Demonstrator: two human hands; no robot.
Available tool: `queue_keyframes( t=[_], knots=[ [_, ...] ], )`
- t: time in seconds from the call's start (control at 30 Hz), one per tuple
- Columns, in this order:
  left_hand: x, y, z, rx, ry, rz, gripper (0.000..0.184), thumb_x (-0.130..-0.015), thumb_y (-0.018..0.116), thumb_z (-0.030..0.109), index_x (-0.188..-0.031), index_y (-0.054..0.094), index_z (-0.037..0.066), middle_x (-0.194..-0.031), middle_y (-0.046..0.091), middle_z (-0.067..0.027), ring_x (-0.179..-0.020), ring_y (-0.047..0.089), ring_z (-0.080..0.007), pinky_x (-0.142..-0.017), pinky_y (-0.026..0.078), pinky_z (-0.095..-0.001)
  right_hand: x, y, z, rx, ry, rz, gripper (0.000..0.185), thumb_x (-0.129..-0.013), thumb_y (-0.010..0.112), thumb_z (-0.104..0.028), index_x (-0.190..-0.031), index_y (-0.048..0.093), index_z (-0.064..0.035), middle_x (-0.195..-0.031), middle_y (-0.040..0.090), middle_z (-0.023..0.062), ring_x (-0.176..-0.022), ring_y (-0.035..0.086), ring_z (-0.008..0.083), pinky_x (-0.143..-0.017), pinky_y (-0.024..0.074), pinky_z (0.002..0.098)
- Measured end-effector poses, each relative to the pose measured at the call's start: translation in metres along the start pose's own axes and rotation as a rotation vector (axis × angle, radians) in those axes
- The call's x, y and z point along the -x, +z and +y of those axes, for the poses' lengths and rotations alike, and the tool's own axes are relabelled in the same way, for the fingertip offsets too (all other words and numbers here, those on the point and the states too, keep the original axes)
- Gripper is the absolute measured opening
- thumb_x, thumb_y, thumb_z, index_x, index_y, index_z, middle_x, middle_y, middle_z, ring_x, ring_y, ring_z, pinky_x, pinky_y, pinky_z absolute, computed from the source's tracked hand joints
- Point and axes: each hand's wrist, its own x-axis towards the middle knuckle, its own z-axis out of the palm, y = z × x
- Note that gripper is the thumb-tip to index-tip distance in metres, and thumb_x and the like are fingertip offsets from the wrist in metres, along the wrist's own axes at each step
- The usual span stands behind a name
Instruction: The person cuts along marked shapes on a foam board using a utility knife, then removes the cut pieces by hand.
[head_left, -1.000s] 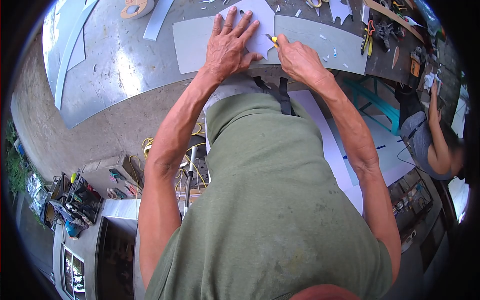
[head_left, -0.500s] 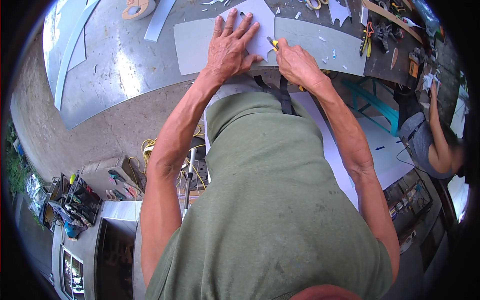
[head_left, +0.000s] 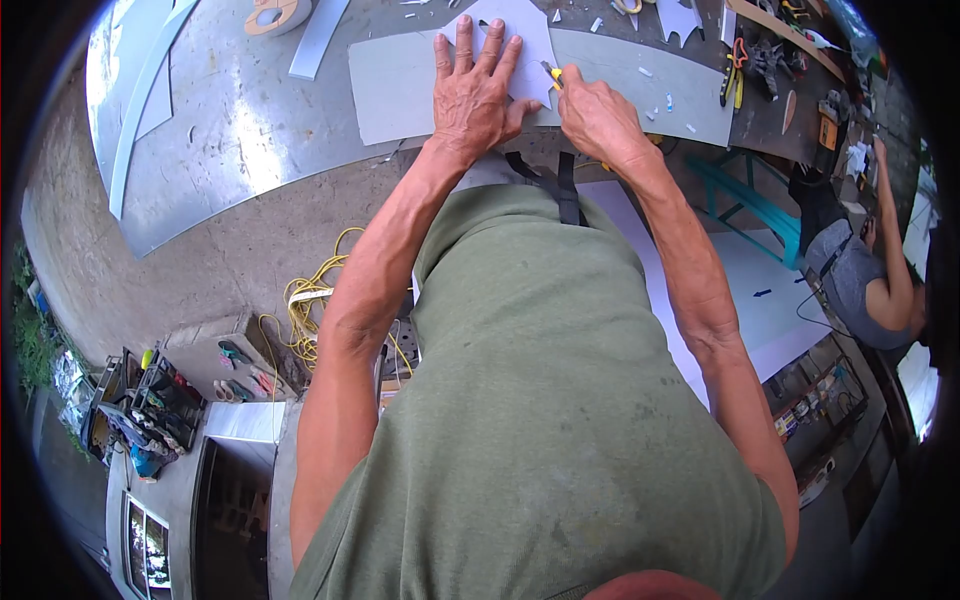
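Observation:
My left hand (head_left: 475, 100) lies spread on a white cut-out sheet (head_left: 530, 40), its fingers stretched toward the far side of the table. Beneath that sheet is a wide grey board (head_left: 390, 95). My right hand (head_left: 602, 118) is closed around a yellow utility knife (head_left: 556, 77). The knife's blade points up and left, at the right edge of the white sheet; whether it touches is too small to tell. Small white scraps (head_left: 645, 72) are scattered on the board to the right.
A metal-topped table (head_left: 220, 130) carries pale strips (head_left: 320, 40) and a tape roll (head_left: 275, 15). Pliers (head_left: 738, 60) and other tools lie at the right. A teal stand (head_left: 750, 195) is below the table. Another person (head_left: 860, 270) is at far right. Yellow cord (head_left: 300, 310) lies on the floor.
My left hand has shifted a little to the right with the white sheet under it. The right hand and knife have moved slightly right and away from me. The other person's arm has moved.

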Motion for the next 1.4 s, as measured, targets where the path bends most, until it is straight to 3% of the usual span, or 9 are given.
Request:
queue_keyframes(
  t=[0.37,0.5,0.77,1.2,1.27,1.4],
  knots=[
    [-0.001,-0.001,0.002,-0.001,-0.015,-0.029,0.085,-0.082,0.073,0.059,-0.15,0.052,0.013,-0.162,0.039,-0.0149,-0.155,0.017,-0.0455,-0.123,0.008,-0.0639,-0.001,-0.001,-0.002,0.056,0.035,-0.003,0.019,-0.098,0.049,-0.013,-0.107,0.052,0.0036,-0.088,0.071,0.0314,-0.086,0.071,0.0502,-0.076,0.056,0.058],
    [-0.001,0.001,0.001,0.014,-0.014,-0.014,0.084,-0.082,0.074,0.058,-0.15,0.053,0.013,-0.162,0.039,-0.0143,-0.155,0.018,-0.0456,-0.124,0.009,-0.0635,-0.012,-0.013,0.019,0.132,-0.128,-0.043,0.018,-0.104,0.047,-0.02,-0.109,0.047,-0.0032,-0.08,0.069,0.0271,-0.08,0.069,0.0487,-0.068,0.0521,0.0589],
    [-0.001,0.0,0.002,0.026,-0.019,-0.008,0.084,-0.081,0.076,0.056,-0.15,0.053,0.013,-0.162,0.04,-0.0144,-0.155,0.018,-0.0456,-0.124,0.009,-0.0635,-0.002,-0.009,0.002,0.006,-0.014,-0.056,0.021,-0.099,0.048,-0.014,-0.11,0.052,0.0032,-0.089,0.07,0.0317,-0.089,0.07,0.0509,-0.078,0.0546,0.059],
    [-0.001,0.003,0.002,0.062,-0.017,0.004,0.085,-0.08,0.076,0.056,-0.15,0.053,0.013,-0.163,0.038,-0.0143,-0.155,0.018,-0.0463,-0.123,0.009,-0.0642,0.002,-0.014,0.001,0.026,0.01,-0.04,0.018,-0.097,0.048,-0.012,-0.107,0.052,0.0034,-0.09,0.07,0.0326,-0.088,0.07,0.0512,-0.076,0.0555,0.0578],
    [0.001,0.003,0.001,0.058,-0.015,0.006,0.085,-0.08,0.076,0.056,-0.15,0.053,0.013,-0.163,0.038,-0.0142,-0.155,0.018,-0.0464,-0.123,0.009,-0.0642,-0.004,-0.02,0.009,0.087,-0.09,-0.079,0.019,-0.098,0.047,-0.011,-0.109,0.052,0.0037,-0.088,0.071,0.0307,-0.085,0.07,0.0504,-0.076,0.0559,0.0569],
    [0.0,0.002,0.002,0.063,-0.014,0.01,0.086,-0.079,0.077,0.055,-0.15,0.054,0.013,-0.162,0.04,-0.0146,-0.154,0.018,-0.0466,-0.123,0.01,-0.0644,-0.011,-0.013,0.009,0.018,-0.001,-0.141,0.02,-0.097,0.047,-0.011,-0.108,0.052,0.0057,-0.084,0.07,0.0304,-0.078,0.071,0.0484,-0.073,0.0564,0.0561]
  ],
)
